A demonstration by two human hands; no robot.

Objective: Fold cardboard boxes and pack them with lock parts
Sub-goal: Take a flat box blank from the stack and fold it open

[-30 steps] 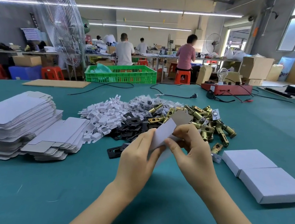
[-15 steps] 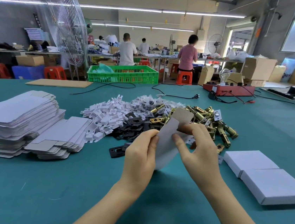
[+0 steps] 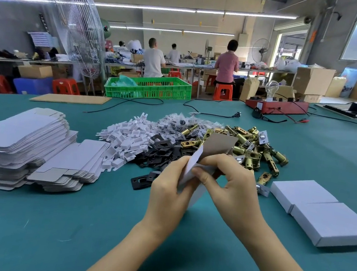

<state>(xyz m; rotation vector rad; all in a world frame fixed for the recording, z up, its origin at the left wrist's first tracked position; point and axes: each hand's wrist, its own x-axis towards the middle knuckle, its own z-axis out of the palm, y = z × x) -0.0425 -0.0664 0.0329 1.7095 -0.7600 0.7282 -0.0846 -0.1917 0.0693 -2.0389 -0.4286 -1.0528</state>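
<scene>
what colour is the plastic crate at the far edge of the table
The slatted plastic crate is bright green, seen clearly in the head view.

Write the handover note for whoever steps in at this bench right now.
Left hand and right hand: both grip one cardboard blank, half folded, above the table.
Flat blanks: stacked at left.
Parts, middle: white plastic pieces, black plates, brass latches.
Done: two closed white boxes at right; contents not visible.
Left: finish this fold, pack it, carry on through the stack.
</scene>
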